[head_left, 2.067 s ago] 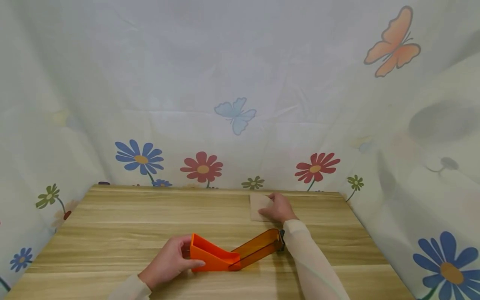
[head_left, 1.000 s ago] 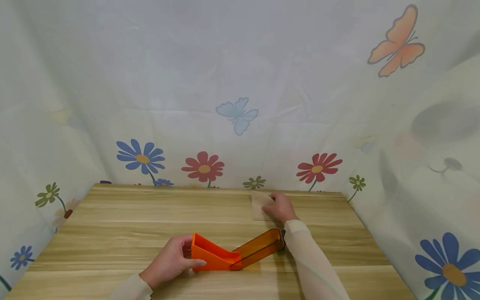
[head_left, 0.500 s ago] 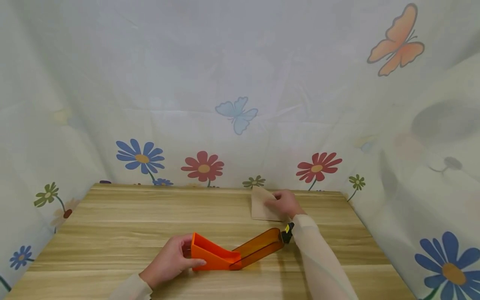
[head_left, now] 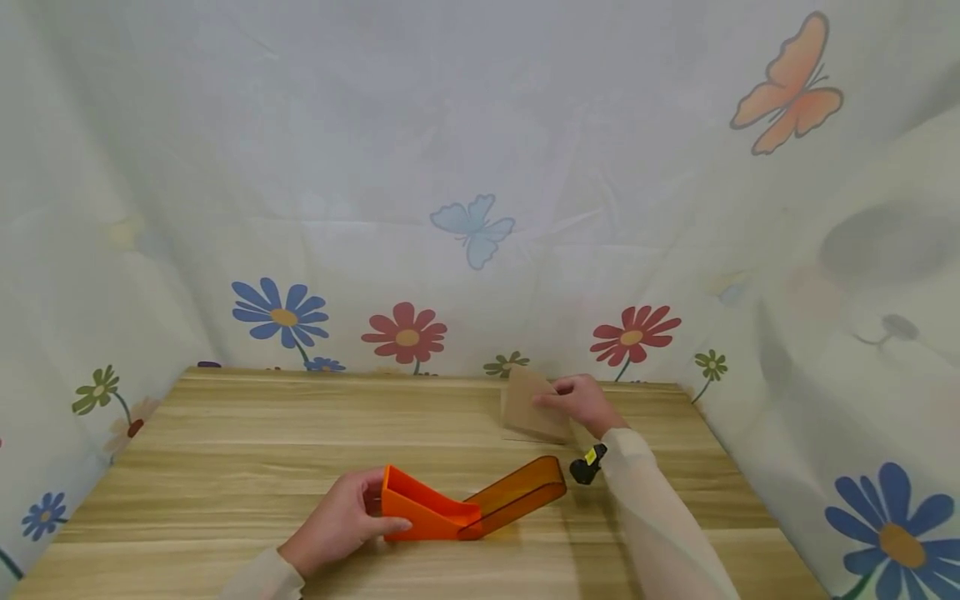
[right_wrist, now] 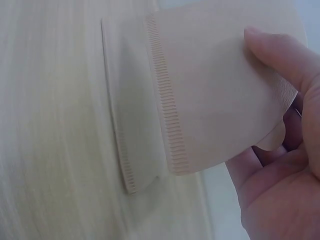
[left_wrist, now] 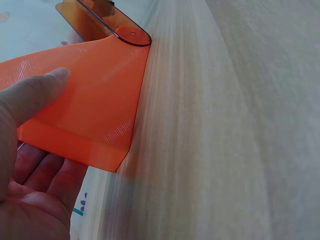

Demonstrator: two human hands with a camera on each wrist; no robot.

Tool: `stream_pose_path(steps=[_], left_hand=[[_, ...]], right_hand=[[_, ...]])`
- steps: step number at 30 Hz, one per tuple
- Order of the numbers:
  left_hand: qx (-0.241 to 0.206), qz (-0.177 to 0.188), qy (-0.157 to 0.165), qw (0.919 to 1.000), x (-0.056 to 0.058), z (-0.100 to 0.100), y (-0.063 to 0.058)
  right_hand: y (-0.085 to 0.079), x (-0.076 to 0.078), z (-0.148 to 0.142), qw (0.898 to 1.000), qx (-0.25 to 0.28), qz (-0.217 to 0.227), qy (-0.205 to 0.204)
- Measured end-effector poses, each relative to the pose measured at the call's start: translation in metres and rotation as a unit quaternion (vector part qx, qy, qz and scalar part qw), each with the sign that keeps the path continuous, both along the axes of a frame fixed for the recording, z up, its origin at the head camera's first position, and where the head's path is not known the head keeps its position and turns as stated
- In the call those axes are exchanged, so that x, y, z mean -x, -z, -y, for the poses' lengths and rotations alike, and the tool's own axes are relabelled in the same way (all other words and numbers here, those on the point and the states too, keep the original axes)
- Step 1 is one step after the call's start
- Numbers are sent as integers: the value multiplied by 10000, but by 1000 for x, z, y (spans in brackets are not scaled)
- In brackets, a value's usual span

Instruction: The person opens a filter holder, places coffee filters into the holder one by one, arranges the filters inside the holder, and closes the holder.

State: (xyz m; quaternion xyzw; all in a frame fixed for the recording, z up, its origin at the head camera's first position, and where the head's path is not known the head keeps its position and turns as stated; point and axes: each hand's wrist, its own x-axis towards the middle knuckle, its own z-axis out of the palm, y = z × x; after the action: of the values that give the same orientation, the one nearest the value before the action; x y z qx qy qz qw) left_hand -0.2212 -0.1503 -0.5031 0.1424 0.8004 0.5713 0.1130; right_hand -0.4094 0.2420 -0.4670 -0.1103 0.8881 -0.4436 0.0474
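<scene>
On the near part of the table stands an orange coffee filter holder, its hinged amber see-through lid swung out to the right. My left hand grips its left end, thumb on the near face and fingers behind, as the left wrist view of the holder shows. Toward the back, my right hand pinches a tan paper coffee filter by its right side and holds it tilted up. Beneath it lie more paper filters, partly hidden; crimped seams show along their edges.
The wood-grain table ends at a white curtain printed with flowers and butterflies. A small black device with a yellow label sits at my right wrist, just beyond the lid's end.
My right hand has risen and moved slightly right, lifting the paper filter off the others and tilting it up. The left hand and the holder have stayed put.
</scene>
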Motion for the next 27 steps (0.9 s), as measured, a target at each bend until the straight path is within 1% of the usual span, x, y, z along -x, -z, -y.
stream_pose_path(steps=[4,11,14,18,23,27], left_hand=[[-19,33,1,10000,-1,1,-1],[-9,63,-15,10000,-1,0,-2],[-1,80,-34,10000,-2,0,-3],[2,20,-39,10000,-3,-1,-3],[-10,-58,-34,10000,-3,-1,-4],[-21,-54,-23,10000,-3,-1,-3]], right_hand=[[-7,-7,3,9997,166,-124,-135],[-21,-19,9,9991,169,-260,-296],[-29,-26,13,9986,193,-330,-369],[-41,-35,19,9974,90,-473,-532],[-58,-48,26,9968,144,-420,-660],[-74,-59,31,9971,207,-307,-658]])
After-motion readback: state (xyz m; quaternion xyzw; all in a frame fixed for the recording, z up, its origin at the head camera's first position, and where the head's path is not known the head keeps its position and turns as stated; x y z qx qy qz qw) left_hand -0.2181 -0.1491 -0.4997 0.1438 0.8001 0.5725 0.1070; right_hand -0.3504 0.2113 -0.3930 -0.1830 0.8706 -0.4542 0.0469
